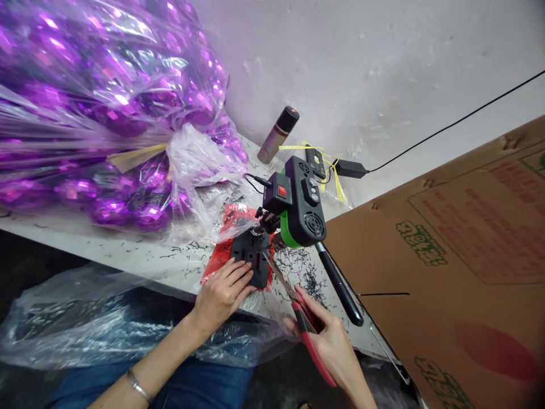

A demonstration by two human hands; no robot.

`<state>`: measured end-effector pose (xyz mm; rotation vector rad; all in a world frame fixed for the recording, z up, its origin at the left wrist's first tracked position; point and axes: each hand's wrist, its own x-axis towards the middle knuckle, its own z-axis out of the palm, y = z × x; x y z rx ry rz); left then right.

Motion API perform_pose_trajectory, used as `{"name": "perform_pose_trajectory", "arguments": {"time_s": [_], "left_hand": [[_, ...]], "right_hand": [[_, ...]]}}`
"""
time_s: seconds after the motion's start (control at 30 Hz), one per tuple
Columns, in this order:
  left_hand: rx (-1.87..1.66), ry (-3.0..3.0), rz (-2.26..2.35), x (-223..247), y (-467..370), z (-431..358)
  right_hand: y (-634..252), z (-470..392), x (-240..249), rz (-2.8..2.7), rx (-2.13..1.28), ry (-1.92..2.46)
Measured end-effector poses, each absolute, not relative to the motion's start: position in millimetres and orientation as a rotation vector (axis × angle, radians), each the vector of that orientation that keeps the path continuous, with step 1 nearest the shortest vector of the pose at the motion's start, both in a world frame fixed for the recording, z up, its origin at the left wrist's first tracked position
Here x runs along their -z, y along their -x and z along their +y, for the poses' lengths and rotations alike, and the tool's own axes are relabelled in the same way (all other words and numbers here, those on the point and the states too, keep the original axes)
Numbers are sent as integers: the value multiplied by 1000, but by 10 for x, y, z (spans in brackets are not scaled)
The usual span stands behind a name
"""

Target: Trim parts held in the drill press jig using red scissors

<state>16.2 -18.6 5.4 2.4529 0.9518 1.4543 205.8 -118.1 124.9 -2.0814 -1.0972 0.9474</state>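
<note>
My left hand [225,291] lies with its fingers stretched over the lower edge of a black slotted base plate [255,255]. Red plastic [221,258] shows under the plate. My right hand [330,335] grips red-handled scissors [313,343], whose blades point up and left to the plate's right side. Above the plate stands a black and green machine [304,201] with a red switch and a long black lever [340,287]. Short dark clippings [309,278] are scattered right of the plate.
A clear bag of shiny purple balls [110,108] fills the upper left. Behind the machine are a spray can [279,134], yellow ribbon [339,187] and a black adapter [349,168]. A large cardboard box [451,250] stands at the right. Clear plastic [85,324] covers my lap.
</note>
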Motion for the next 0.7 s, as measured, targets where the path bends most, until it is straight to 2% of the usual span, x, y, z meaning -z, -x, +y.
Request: {"name": "perform_pose_trajectory", "arguments": {"time_s": [0.7], "left_hand": [[-1456, -2480, 971, -59, -159, -186]], "right_hand": [[-1864, -971, -1090, -1037, -827, 1953]]}}
